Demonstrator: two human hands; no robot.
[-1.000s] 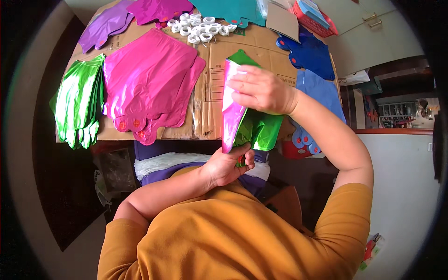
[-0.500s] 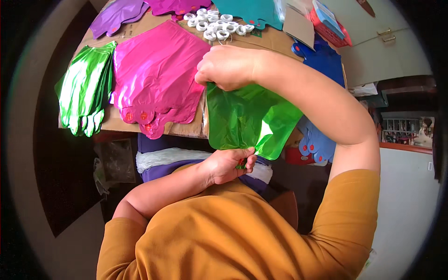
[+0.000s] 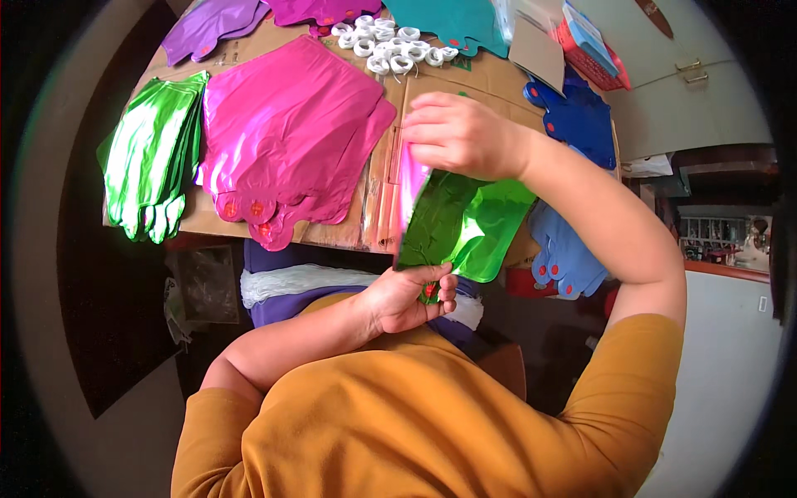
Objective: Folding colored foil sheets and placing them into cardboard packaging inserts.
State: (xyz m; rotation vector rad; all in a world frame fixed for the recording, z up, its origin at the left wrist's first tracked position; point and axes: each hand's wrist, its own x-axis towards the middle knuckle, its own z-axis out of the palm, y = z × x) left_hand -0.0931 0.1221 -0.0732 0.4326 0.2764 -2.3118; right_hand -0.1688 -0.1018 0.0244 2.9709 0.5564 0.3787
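Observation:
My left hand (image 3: 413,299) is closed, pinching the gathered lower end of a shiny green flat foil balloon (image 3: 490,224) near its red dot. This balloon hangs over the table's front edge, in front of my body. Above it, the fingers of my right hand (image 3: 457,137) are closed on the upper edge of a pink foil balloon (image 3: 408,195), seen nearly edge-on along the green one's left side. To the left lies a stack of pink foil balloons (image 3: 282,133), its right corners fanned out and red-dotted tabs toward me.
Green foil balloons (image 3: 154,158) are stacked at the table's left. Purple (image 3: 212,29), teal (image 3: 452,21), dark blue (image 3: 581,116) and light blue (image 3: 569,249) ones lie around the cardboard-covered top (image 3: 436,83). Several white ribbon rolls (image 3: 386,41) sit at the back beside a red basket (image 3: 589,58).
My right hand has moved right from the pink stack's edge, bringing a pink balloon along over the green one. My left hand has stayed in place.

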